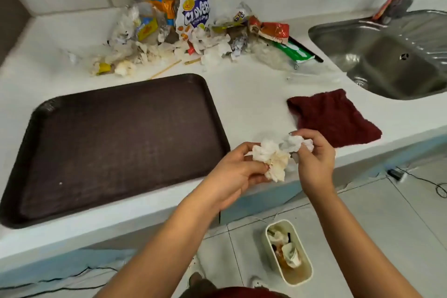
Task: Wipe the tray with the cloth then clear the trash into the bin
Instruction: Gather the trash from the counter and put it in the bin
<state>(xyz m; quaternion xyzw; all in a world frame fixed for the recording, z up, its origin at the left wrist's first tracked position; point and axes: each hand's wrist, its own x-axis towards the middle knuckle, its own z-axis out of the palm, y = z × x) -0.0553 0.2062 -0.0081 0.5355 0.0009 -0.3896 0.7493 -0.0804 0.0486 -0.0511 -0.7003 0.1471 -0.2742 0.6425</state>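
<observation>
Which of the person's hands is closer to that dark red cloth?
The right hand, just beside the cloth's near-left corner. The left hand is farther left, nearer the tray.

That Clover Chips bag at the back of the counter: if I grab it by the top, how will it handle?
The Clover Chips bag looks empty and crumpled, so it is probably very light and floppy and may fold when lifted. Its glossy film could be slippery. Tissue scraps crowd its base, so some may drag along.

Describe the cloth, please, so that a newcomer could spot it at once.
Start at the steel sink on the right of the white counter. Just in front of it lies the cloth, flat and squarish. It is the only dark red, fuzzy thing there; the trash nearby is pale and crumpled.
</observation>
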